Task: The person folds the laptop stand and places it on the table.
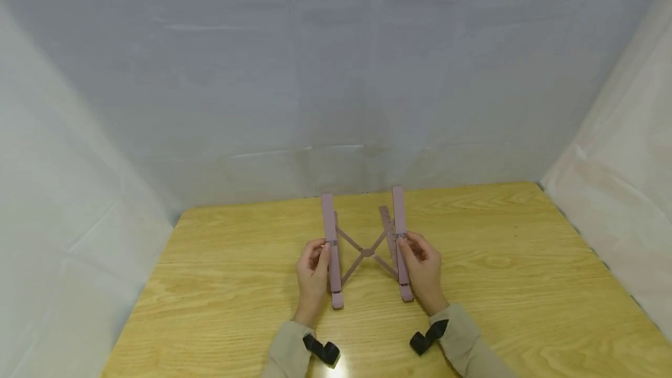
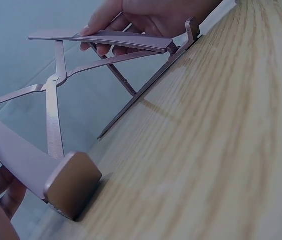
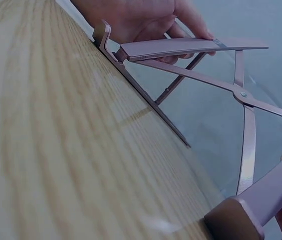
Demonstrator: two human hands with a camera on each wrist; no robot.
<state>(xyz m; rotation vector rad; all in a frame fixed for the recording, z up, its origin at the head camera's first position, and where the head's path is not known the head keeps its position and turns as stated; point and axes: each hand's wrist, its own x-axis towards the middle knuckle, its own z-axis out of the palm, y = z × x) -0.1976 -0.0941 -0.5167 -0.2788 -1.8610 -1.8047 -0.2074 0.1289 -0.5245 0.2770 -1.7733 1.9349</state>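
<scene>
A pinkish folding laptop stand [image 1: 368, 252] stands on the table with its two long side arms raised and its X-shaped cross braces spread between them. My left hand [image 1: 313, 276] pinches the left arm near its middle, thumb on top and fingers beneath. On the other side, my right hand [image 1: 426, 270] grips the right arm the same way. The left wrist view shows a base bar [image 2: 136, 97] lying on the wood, with a thin strut [image 2: 121, 80] rising from it to the arm. Upturned lips, such as the near one [image 2: 73, 182], end the arms at the front.
The wood-grain table [image 1: 226, 284] extends to both sides of the stand. Behind it hangs a grey sheet [image 1: 336, 74], with pale sheets at the left [image 1: 63, 203] and right [image 1: 625, 179]. Black straps [image 1: 321, 350] cross the sleeve cuffs.
</scene>
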